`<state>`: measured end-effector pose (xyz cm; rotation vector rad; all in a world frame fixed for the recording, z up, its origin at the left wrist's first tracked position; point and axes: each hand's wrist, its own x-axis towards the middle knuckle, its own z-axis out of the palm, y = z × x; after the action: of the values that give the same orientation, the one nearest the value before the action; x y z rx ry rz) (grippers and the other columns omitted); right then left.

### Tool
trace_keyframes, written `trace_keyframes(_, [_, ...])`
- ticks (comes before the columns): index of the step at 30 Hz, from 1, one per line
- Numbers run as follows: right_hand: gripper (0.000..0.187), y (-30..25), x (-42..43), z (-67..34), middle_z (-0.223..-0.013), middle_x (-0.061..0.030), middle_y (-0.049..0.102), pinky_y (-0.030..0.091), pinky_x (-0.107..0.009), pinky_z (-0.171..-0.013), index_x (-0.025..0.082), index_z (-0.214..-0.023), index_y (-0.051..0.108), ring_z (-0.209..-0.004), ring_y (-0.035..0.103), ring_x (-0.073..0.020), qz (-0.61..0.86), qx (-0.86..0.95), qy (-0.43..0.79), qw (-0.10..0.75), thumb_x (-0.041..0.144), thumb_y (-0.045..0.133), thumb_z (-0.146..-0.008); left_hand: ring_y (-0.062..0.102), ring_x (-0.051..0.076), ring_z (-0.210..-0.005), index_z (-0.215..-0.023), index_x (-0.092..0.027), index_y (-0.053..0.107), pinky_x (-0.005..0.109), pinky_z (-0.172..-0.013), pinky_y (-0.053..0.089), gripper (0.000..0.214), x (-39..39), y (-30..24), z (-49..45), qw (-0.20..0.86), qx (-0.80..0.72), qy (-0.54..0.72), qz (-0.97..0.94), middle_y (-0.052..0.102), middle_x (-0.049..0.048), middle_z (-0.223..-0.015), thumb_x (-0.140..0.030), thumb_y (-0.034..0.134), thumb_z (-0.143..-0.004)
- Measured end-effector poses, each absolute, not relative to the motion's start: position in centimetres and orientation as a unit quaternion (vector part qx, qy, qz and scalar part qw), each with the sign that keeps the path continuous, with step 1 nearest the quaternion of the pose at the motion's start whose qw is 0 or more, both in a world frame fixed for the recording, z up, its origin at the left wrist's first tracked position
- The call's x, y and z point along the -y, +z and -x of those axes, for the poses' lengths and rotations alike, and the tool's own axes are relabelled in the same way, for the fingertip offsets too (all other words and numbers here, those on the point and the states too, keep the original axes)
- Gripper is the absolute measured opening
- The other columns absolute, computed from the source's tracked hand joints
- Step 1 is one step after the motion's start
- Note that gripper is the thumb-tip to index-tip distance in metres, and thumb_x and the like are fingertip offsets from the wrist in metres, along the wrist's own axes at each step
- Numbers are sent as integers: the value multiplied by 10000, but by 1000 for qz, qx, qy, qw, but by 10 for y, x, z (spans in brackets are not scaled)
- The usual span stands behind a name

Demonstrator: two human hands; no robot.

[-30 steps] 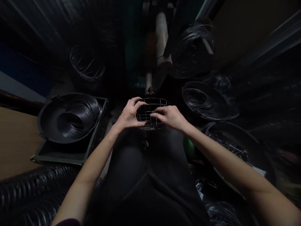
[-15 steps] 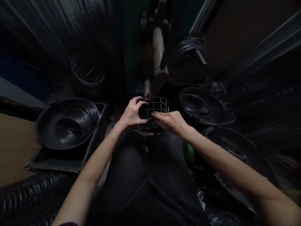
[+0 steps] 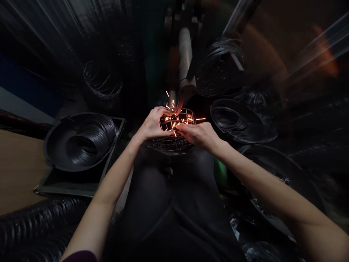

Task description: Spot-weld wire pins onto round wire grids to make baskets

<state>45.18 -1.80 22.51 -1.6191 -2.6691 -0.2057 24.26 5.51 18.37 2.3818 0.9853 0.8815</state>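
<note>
Head view: both hands' fingers clamp the wire basket (image 3: 174, 140) (sparks fly).

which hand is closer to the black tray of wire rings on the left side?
Left. The left hand grips the wire basket on the side facing the black tray. The right hand holds the basket's far side, farther off.

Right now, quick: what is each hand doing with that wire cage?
Left hand: closed on the wire cage, gripping its left side.
Right hand: closed on the cage's right side, fingertips beside the sparks.
</note>
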Motion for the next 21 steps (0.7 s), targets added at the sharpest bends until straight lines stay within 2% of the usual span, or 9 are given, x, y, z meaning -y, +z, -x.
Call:
trace_keyframes(3, [319, 214, 23, -459, -1118, -29, 725, 385, -235, -558, 265, -1252, 637, -812, 672, -153, 538, 838, -60, 74, 319, 460, -993, 559, 280, -1151, -1065, -171, 572, 431, -1008, 481, 564, -55, 189, -243, 216, -364, 310, -851, 573, 96, -1188, -372, 828, -604])
trace_keyframes(7, [210, 204, 21, -466, -1030, -47, 696, 359, -232, -541, 220, -1048, 696, -761, 630, -141, 581, 800, -71, 132, 298, 519, -966, 573, 268, -1127, -1061, -178, 570, 415, -1010, 481, 581, -62, 192, -245, 218, -377, 310, -845, 582, 87, -1170, -361, 837, -579])
trace_keyframes(11, [160, 201, 6, -466, -989, -49, 647, 350, -234, -553, 212, -1002, 692, -725, 578, -134, 589, 786, -67, 178, 288, 564, -943, 594, 269, -1082, -1021, -172, 564, 416, -975, 496, 555, -76, 192, -247, 217, -380, 322, -839, 600, 87, -1127, -355, 834, -573])
trace_keyframes(15, [145, 199, -3, -464, -951, -39, 625, 339, -241, -560, 216, -962, 690, -709, 547, -135, 594, 778, -54, 199, 312, 583, -939, 615, 262, -1001, -1014, -172, 545, 409, -915, 511, 579, -86, 195, -246, 221, -375, 328, -838, 617, 72, -1056, -373, 839, -557])
trace_keyframes(21, [140, 205, -24, -460, -970, -37, 625, 335, -256, -567, 228, -1012, 686, -787, 579, -170, 638, 740, -29, 209, 303, 612, -919, 629, 260, -968, -1021, -180, 531, 400, -898, 522, 644, -111, 191, -248, 238, -386, 348, -820, 621, 53, -1025, -390, 856, -507])
